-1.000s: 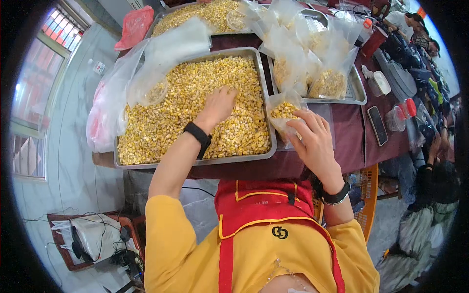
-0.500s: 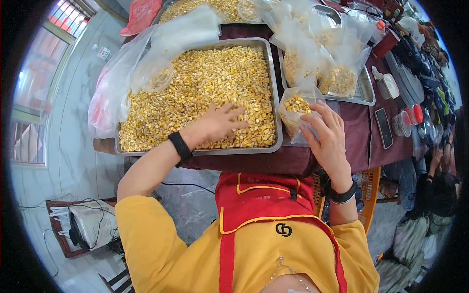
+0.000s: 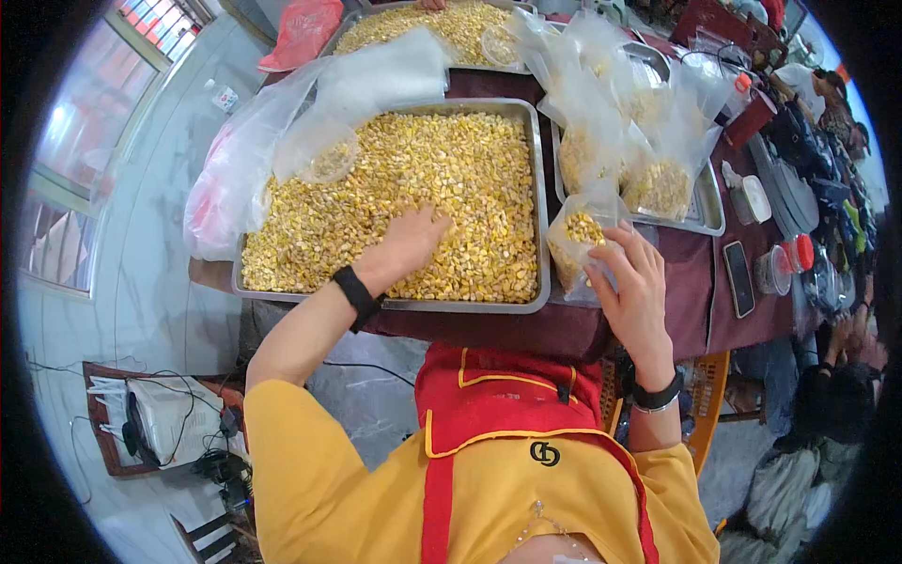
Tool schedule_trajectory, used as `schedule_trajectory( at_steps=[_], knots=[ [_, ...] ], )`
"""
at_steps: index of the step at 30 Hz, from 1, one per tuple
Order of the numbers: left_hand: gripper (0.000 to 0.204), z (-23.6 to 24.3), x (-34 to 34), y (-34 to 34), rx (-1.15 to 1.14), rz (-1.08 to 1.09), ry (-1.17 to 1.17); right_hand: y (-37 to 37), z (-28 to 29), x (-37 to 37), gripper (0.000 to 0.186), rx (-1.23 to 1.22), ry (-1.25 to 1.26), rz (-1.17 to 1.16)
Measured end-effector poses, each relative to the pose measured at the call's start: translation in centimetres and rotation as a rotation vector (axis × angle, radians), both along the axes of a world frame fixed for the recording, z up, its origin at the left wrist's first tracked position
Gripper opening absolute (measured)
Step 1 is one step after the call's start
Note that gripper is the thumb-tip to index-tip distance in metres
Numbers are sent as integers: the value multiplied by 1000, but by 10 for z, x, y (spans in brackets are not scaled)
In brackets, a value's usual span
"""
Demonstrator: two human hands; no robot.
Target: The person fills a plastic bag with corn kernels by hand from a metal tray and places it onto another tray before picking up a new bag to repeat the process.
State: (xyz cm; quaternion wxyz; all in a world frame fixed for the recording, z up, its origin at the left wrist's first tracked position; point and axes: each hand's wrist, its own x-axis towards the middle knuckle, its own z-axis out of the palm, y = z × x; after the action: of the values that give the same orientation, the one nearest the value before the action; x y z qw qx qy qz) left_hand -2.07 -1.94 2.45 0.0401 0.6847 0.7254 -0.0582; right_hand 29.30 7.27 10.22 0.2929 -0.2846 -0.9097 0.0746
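Note:
A wide metal tray [image 3: 542,226] holds a thick layer of yellow dried corn kernels [image 3: 470,169]. My left hand [image 3: 413,242] is down in the kernels at the middle of the tray, fingers curled into them and their tips partly hidden. Beside the tray's right wall stands a clear plastic bag [image 3: 569,258], partly filled with kernels, its mouth upward. Thumb and fingers of my right hand [image 3: 634,282] grip that bag's right side near the opening. A small clear round dish [image 3: 331,158] lies on the kernels at the tray's far left.
Several filled bags [image 3: 658,188] stand in another tray behind the bag I hold. Empty plastic bags [image 3: 381,80] lie over the corn tray's far left corner. A second corn tray [image 3: 423,33] is behind. Toward the right are a phone [image 3: 739,279] and a red-lidded jar [image 3: 775,268].
My left hand's fingers were spread over the kernels; now they are drawn in and sunk among them, slightly further left. My right hand stays on the bag. The whole view has shifted a little.

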Motion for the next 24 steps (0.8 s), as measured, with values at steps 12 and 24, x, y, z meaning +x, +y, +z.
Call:
schedule_trajectory(
  at_steps=[12, 24],
  knots=[
    [15, -2, 17, 32, 203, -87, -1, -9, 3, -8, 16, 11, -14, 7],
    [14, -6, 2, 78, 38, 21, -156, 4, 15, -9, 24, -8, -52, 5]
  ],
)
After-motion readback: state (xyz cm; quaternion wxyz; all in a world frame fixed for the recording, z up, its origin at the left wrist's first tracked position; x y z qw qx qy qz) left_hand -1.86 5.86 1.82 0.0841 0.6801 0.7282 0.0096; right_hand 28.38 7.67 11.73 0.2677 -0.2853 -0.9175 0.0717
